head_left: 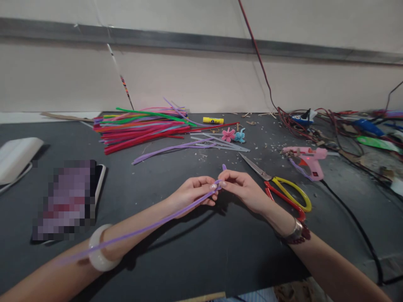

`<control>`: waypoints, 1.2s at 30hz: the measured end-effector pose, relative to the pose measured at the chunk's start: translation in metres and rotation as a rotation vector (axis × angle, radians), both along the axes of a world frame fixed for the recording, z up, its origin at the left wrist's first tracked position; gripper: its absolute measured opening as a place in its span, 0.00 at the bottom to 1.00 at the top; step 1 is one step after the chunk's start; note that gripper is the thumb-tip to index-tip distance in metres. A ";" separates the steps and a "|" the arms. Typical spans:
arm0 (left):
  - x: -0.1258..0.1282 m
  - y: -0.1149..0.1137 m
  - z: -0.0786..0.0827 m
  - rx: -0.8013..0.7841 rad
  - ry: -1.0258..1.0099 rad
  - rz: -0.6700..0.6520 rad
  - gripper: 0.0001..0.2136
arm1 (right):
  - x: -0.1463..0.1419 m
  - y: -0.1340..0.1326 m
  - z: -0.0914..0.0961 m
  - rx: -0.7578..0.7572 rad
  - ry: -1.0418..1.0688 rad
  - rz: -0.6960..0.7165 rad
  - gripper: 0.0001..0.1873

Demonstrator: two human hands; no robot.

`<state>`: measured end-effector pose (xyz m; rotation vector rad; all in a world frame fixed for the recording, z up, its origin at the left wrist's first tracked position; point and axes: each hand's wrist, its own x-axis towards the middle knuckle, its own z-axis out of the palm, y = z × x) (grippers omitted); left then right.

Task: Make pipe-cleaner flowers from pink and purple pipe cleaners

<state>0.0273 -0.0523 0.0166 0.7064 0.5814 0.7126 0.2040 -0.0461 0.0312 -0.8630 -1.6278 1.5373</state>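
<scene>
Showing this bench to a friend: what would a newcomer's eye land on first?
The heap of red, green and purple pipe cleaners at the back of the dark worktable grabs attention first. Front and centre, the left hand and right hand pinch a long purple pipe cleaner. To their right sit red-and-yellow-handled steel scissors and a pink hot glue gun.

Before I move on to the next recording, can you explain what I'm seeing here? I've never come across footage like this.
There's no machine here. This single picture comes from a camera worn on a person's head, looking down, so their own arms reach in from the bottom. Their left hand and right hand pinch one purple pipe cleaner. On the dark table lie a pile of coloured pipe cleaners, scissors and a pink glue gun.
</scene>
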 end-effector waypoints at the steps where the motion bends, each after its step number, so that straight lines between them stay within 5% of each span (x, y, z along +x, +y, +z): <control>1: -0.001 0.001 0.000 0.006 0.031 0.015 0.05 | 0.000 0.000 0.000 0.022 -0.035 -0.029 0.06; 11: 0.001 -0.001 -0.001 0.019 0.161 0.036 0.06 | 0.000 0.001 -0.002 -0.030 -0.072 -0.038 0.08; 19: 0.001 -0.001 0.000 0.155 0.254 0.050 0.04 | -0.015 -0.009 -0.006 0.003 -0.154 -0.257 0.12; 22: 0.001 0.000 0.000 0.094 0.254 0.056 0.05 | -0.014 -0.009 -0.001 0.208 -0.217 -0.289 0.10; 25: 0.000 0.001 -0.001 0.005 0.193 0.101 0.06 | -0.007 -0.008 0.000 0.604 -0.267 -0.386 0.03; 28: 0.000 0.002 -0.003 -0.032 0.140 0.145 0.06 | 0.000 -0.008 -0.005 0.926 -0.367 -0.308 0.10; 32: 0.001 0.001 -0.005 -0.016 0.113 0.202 0.06 | -0.001 -0.012 -0.011 1.172 -0.551 -0.084 0.14; 36: 0.003 0.001 -0.004 0.013 0.119 0.221 0.07 | -0.008 -0.016 -0.008 1.307 -0.551 -0.081 0.09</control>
